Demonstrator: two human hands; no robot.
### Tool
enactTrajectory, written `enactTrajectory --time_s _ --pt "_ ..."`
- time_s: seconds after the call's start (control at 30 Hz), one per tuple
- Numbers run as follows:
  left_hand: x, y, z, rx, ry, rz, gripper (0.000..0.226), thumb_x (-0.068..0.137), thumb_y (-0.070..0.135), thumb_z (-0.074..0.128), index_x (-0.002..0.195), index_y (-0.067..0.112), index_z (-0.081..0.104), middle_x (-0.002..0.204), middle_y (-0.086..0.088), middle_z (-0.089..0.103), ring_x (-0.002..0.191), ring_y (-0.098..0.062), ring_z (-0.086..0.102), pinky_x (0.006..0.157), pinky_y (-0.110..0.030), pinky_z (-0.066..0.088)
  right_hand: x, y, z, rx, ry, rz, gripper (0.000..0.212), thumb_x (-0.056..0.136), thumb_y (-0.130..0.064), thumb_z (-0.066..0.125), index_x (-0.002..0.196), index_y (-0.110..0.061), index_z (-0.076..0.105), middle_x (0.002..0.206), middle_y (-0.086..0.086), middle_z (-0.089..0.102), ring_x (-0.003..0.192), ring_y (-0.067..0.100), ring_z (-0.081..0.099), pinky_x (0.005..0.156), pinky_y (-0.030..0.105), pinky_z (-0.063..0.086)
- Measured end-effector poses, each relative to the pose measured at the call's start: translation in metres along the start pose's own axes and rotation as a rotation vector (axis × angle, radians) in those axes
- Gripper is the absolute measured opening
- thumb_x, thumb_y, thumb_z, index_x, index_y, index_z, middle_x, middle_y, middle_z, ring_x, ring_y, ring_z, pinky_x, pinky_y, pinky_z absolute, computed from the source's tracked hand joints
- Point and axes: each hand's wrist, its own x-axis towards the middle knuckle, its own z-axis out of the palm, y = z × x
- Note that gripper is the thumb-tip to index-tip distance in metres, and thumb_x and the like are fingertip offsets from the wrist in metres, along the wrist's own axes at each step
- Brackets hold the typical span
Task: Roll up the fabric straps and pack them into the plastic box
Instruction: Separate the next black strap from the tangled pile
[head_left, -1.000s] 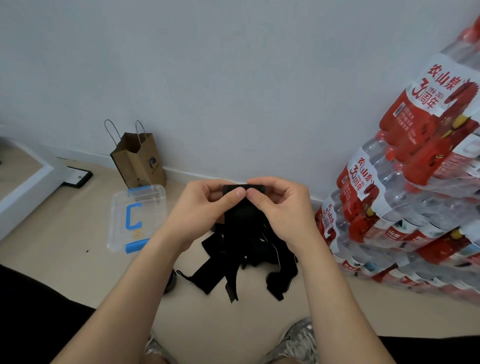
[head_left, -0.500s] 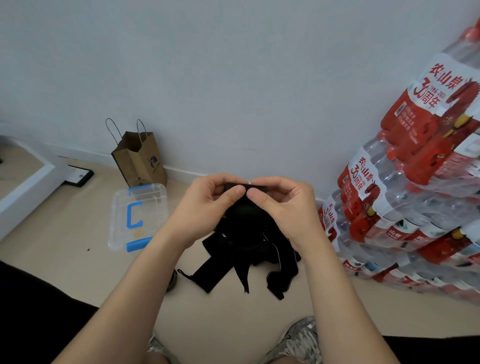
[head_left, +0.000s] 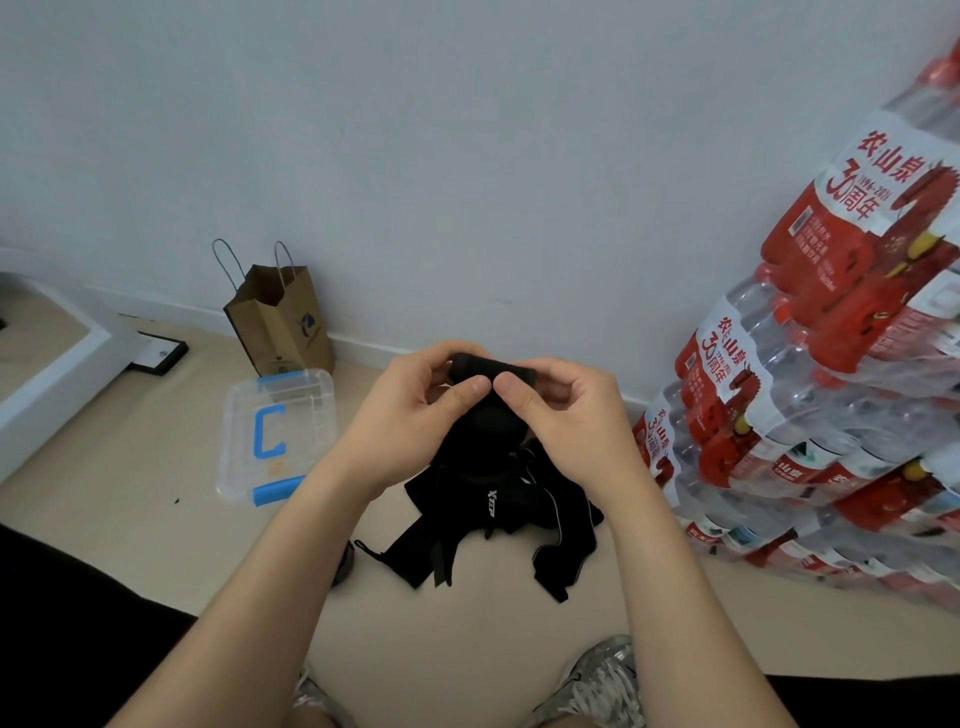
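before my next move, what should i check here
1. Left hand pinches strap: ok.
2. Right hand pinches strap: ok.
3. Strap's top end rolled: ok.
4. Hanging tail free of the pile: cannot tell.
5. Box open: not ok, lid looks on.
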Motion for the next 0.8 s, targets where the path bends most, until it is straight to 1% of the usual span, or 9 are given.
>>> enactTrajectory --time_s 0.07,0.17,0.33,0.4,0.53,0.6,0.67,0.7,0.8 --pt "0.0 0.002 0.004 0.035 0.023 0.023 0.018 0.11 0.016 0.059 0.125 0.016 0.07 0.109 -0.005 0.078 0.101 -0.021 0.077 0.086 -0.033 0.064 0.001 0.0 0.001 -0.008 0.016 -0.037 0.025 0.086 -0.044 0.085 0.11 -0.035 0.084 0.101 -0.003 0.084 0.096 0.019 0.082 0.088 0.05 0.068" --pt "0.0 0.007 0.008 0.065 0.05 0.038 0.023 0.112 0.022 0.054 0.124 0.015 0.072 0.107 0.0 0.079 0.102 -0.016 0.077 0.085 -0.031 0.063 0.001 -0.001 -0.001 -0.003 0.006 -0.088 0.027 0.085 -0.035 0.087 0.112 -0.037 0.083 0.102 -0.002 0.084 0.095 0.02 0.082 0.087 0.047 0.068" --pt "-0.003 0.008 0.004 -0.028 0.037 0.035 0.023 0.109 0.006 0.059 0.128 0.008 0.072 0.116 -0.009 0.079 0.108 -0.023 0.077 0.093 -0.035 0.063 -0.001 -0.004 -0.001 0.062 0.029 -0.044 0.021 0.089 -0.04 0.086 0.109 -0.033 0.084 0.097 0.007 0.083 0.092 0.03 0.082 0.084 0.061 0.066" --pt "-0.005 0.007 0.004 -0.078 0.038 -0.011 0.025 0.108 0.006 0.061 0.13 0.011 0.07 0.121 -0.011 0.076 0.107 -0.027 0.078 0.091 -0.041 0.065 0.0 -0.005 -0.002 0.024 0.05 -0.053 0.018 0.09 -0.031 0.087 0.108 -0.032 0.084 0.099 0.003 0.084 0.092 0.026 0.083 0.086 0.058 0.067" --pt "-0.004 0.007 0.005 -0.079 0.005 -0.049 0.032 0.105 0.017 0.069 0.137 0.021 0.066 0.124 -0.002 0.076 0.108 -0.024 0.078 0.08 -0.026 0.062 0.0 -0.007 -0.003 0.053 0.076 -0.042 0.019 0.086 -0.025 0.089 0.104 -0.03 0.084 0.101 0.0 0.083 0.092 0.024 0.082 0.088 0.053 0.067" --pt "-0.005 0.003 0.002 -0.033 -0.064 -0.055 0.055 0.092 0.025 0.086 0.141 0.029 0.061 0.123 0.0 0.077 0.11 -0.025 0.077 0.089 -0.032 0.064 0.0 -0.008 -0.002 0.083 0.099 -0.033 0.019 0.084 -0.026 0.089 0.102 -0.03 0.084 0.1 0.001 0.083 0.091 0.024 0.082 0.086 0.052 0.068" --pt "-0.005 0.0 0.0 0.023 -0.148 -0.06 0.087 0.075 0.02 0.099 0.146 0.035 0.051 0.123 0.0 0.077 0.11 -0.025 0.078 0.093 -0.041 0.065 0.0 -0.008 -0.002 0.082 0.129 -0.036 0.018 0.083 -0.026 0.089 0.1 -0.031 0.084 0.099 0.0 0.083 0.09 0.024 0.082 0.083 0.05 0.069" --pt "-0.006 -0.002 0.002 0.04 -0.165 -0.054 0.093 0.073 0.015 0.101 0.147 0.035 0.048 0.121 -0.001 0.078 0.108 -0.025 0.078 0.093 -0.043 0.065 0.0 -0.008 -0.001 0.077 0.141 -0.036 0.018 0.083 -0.027 0.089 0.1 -0.031 0.084 0.099 -0.001 0.083 0.089 0.023 0.082 0.081 0.049 0.069" --pt "-0.004 -0.002 0.009 -0.01 -0.08 -0.049 0.074 0.084 0.01 0.091 0.144 0.027 0.051 0.115 -0.005 0.081 0.105 -0.026 0.08 0.093 -0.049 0.065 0.0 -0.008 -0.002 0.054 0.161 -0.034 0.017 0.084 -0.029 0.088 0.099 -0.033 0.083 0.1 -0.003 0.082 0.088 0.023 0.082 0.081 0.049 0.068"
